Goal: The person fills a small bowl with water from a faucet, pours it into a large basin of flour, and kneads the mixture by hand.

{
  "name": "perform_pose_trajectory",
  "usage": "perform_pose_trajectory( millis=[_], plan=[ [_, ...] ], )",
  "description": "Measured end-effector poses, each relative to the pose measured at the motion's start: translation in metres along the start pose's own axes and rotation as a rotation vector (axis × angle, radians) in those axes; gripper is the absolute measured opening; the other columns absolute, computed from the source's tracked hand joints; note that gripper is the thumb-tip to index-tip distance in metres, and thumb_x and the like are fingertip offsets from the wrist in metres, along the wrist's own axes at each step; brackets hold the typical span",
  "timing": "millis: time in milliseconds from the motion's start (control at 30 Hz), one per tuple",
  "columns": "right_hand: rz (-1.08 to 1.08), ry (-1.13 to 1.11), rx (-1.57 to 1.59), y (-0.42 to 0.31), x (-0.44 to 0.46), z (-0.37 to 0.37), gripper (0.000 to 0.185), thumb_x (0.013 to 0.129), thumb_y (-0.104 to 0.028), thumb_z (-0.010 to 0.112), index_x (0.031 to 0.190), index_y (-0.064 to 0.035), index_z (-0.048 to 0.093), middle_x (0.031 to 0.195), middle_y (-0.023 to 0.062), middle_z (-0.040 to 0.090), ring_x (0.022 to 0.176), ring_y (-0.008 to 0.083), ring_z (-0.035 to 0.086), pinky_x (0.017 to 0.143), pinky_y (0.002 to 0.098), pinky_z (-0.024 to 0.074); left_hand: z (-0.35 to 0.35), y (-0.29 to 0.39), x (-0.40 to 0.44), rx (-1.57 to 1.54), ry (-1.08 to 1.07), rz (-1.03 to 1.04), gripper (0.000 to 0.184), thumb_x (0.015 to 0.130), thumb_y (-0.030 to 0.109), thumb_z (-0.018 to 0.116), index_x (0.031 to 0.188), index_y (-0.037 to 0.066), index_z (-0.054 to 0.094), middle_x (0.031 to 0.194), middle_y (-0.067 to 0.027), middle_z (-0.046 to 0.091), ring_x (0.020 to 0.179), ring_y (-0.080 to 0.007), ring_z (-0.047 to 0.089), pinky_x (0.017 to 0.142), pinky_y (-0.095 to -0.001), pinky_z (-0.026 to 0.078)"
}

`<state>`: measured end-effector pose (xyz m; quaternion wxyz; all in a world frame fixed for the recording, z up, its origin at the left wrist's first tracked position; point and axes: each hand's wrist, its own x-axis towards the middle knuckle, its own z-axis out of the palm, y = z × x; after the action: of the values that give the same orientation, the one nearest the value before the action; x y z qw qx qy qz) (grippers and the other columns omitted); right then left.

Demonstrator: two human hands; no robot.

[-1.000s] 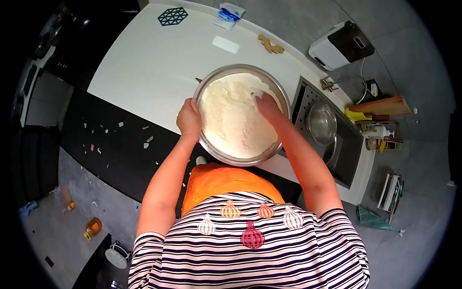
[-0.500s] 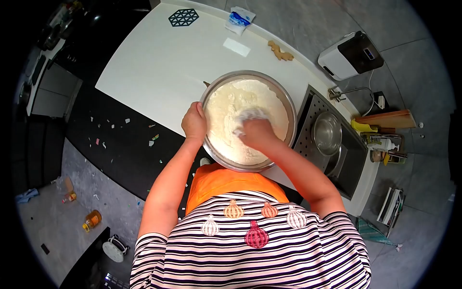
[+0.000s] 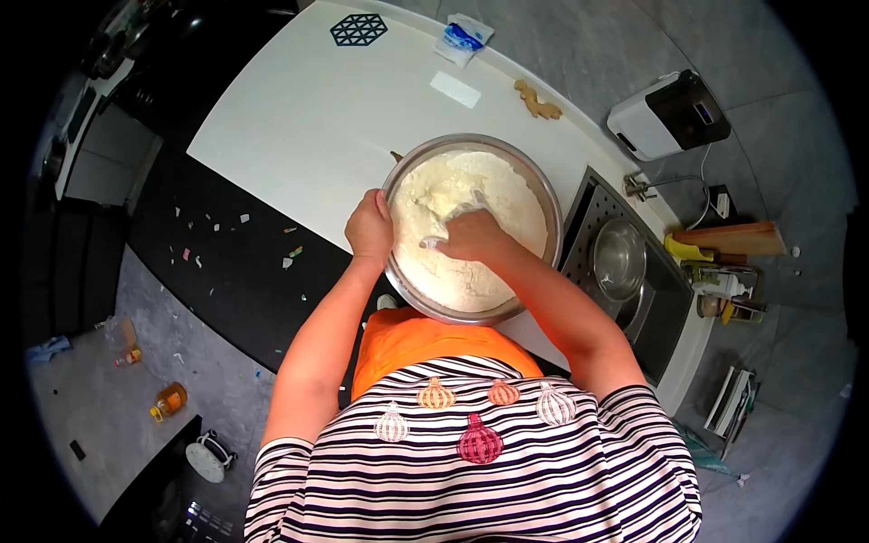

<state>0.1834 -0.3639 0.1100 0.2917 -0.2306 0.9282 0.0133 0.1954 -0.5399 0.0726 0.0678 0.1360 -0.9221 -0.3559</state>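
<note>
A large round steel bowl (image 3: 480,319) stands at the front edge of the white counter, filled with pale flour (image 3: 457,281) that looks wet and lumpy towards the upper left. My left hand (image 3: 369,226) grips the bowl's left rim, thumb on top. Inside the bowl, my right hand (image 3: 468,233) rests in the flour left of the middle, its fingers spread and coated white. The fingertips are partly sunk in the flour, and no tool shows in that hand.
On the counter (image 3: 299,118) lie a dark hexagonal trivet (image 3: 358,30), a blue-and-white packet (image 3: 463,38) and ginger (image 3: 537,100). Right of the bowl is a sink (image 3: 665,317) with a metal basin (image 3: 619,260), below a faucet (image 3: 638,187). A wooden board (image 3: 738,239) stands behind.
My right hand has moved from the bowl's right side to left of the middle, and its fingers have spread. My left hand still holds the rim. The whole view has shifted slightly.
</note>
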Motion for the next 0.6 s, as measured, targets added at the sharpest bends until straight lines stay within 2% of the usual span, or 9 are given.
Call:
perform_pose_trajectory(
  millis=[67, 100, 133, 200, 233, 367, 433, 600],
  plan=[
    [0.026, -0.15, 0.035, 0.001, -0.021, -0.015, 0.072, 0.079, -0.065, 0.038, 0.094, 0.0002, 0.066, 0.099, 0.0215, 0.061, 0.099, 0.0295, 0.057, 0.099, 0.0462, 0.0284, 0.0, 0.0, 0.0, -0.008, 0.005, -0.004, 0.029, 0.093, 0.029, 0.037, 0.093, 0.01, 0.059, 0.077, -0.0138, 0.063, 0.07, -0.0348, 0.06, 0.062, -0.0435, 0.046],
    [-0.005, -0.138, -0.012, 0.004, -0.032, -0.023, 0.072, 0.079, -0.064, 0.039, 0.096, 0.0011, 0.064, 0.098, 0.0215, 0.061, 0.096, 0.03, 0.058, 0.093, 0.044, 0.0355, 0.001, -0.001, 0.001, -0.004, 0.006, -0.004, 0.028, 0.093, 0.029, 0.037, 0.093, 0.01, 0.059, 0.076, -0.0138, 0.063, 0.07, -0.0348, 0.06, 0.062, -0.0435, 0.046],
    [-0.007, -0.139, -0.014, 0.012, -0.036, -0.023, 0.072, 0.079, -0.064, 0.039, 0.096, 0.0011, 0.064, 0.098, 0.0215, 0.061, 0.096, 0.03, 0.058, 0.093, 0.044, 0.0355, 0.001, -0.001, 0.001, 0.0, 0.006, -0.004, 0.028, 0.093, 0.028, 0.038, 0.092, 0.009, 0.059, 0.076, -0.0137, 0.063, 0.07, -0.0348, 0.06, 0.062, -0.0435, 0.046],
    [-0.028, 0.102, 0.157, 0.027, -0.044, -0.022, 0.069, 0.079, -0.062, 0.043, 0.099, 0.0018, 0.062, 0.096, 0.0203, 0.062, 0.094, 0.0309, 0.058, 0.087, 0.0423, 0.0403, -0.001, 0.0, 0.001, 0.002, 0.009, -0.002, 0.028, 0.093, 0.028, 0.038, 0.092, 0.009, 0.059, 0.076, -0.0139, 0.063, 0.07, -0.0348, 0.06, 0.062, -0.0435, 0.046],
    [0.063, 0.076, 0.213, 0.034, -0.043, -0.031, 0.064, 0.079, -0.057, 0.047, 0.102, 0.0018, 0.06, 0.095, 0.0185, 0.061, 0.094, 0.0321, 0.058, 0.085, 0.0416, 0.0418, -0.002, 0.001, 0.001, 0.002, 0.01, 0.003, 0.028, 0.093, 0.028, 0.038, 0.092, 0.009, 0.059, 0.076, -0.0141, 0.063, 0.07, -0.0348, 0.06, 0.062, -0.0434, 0.046],
    [0.164, 0.172, 0.288, 0.067, -0.014, -0.023, 0.065, 0.079, -0.055, 0.05, 0.108, 0.0021, 0.057, 0.103, 0.0209, 0.06, 0.099, 0.0334, 0.056, 0.088, 0.0394, 0.0415, -0.001, 0.002, 0.001, -0.016, -0.01, -0.021, 0.029, 0.093, 0.03, 0.038, 0.095, 0.009, 0.058, 0.08, -0.0158, 0.063, 0.074, -0.036, 0.06, 0.064, -0.0442, 0.046],
    [0.232, 0.242, 0.49, 0.069, -0.001, -0.01, 0.073, 0.076, -0.056, 0.053, 0.116, 0.0045, 0.052, 0.111, 0.0252, 0.055, 0.105, 0.0346, 0.053, 0.09, 0.0373, 0.0406, 0.0, 0.0, 0.0, -0.02, 0.002, -0.017, 0.029, 0.093, 0.03, 0.039, 0.094, 0.009, 0.058, 0.079, -0.0156, 0.063, 0.074, -0.036, 0.06, 0.064, -0.044, 0.046],
    [0.167, 0.033, 0.523, 0.047, 0.005, 0.004, 0.088, 0.069, -0.062, 0.058, 0.117, 0.0107, 0.048, 0.114, 0.03, 0.052, 0.109, 0.0355, 0.051, 0.092, 0.0357, 0.0397, 0.001, 0.0, 0.0, 0.019, 0.024, -0.006, 0.028, 0.093, 0.029, 0.038, 0.092, 0.01, 0.059, 0.076, -0.0136, 0.063, 0.069, -0.0343, 0.06, 0.062, -0.0429, 0.047]
  ],
)
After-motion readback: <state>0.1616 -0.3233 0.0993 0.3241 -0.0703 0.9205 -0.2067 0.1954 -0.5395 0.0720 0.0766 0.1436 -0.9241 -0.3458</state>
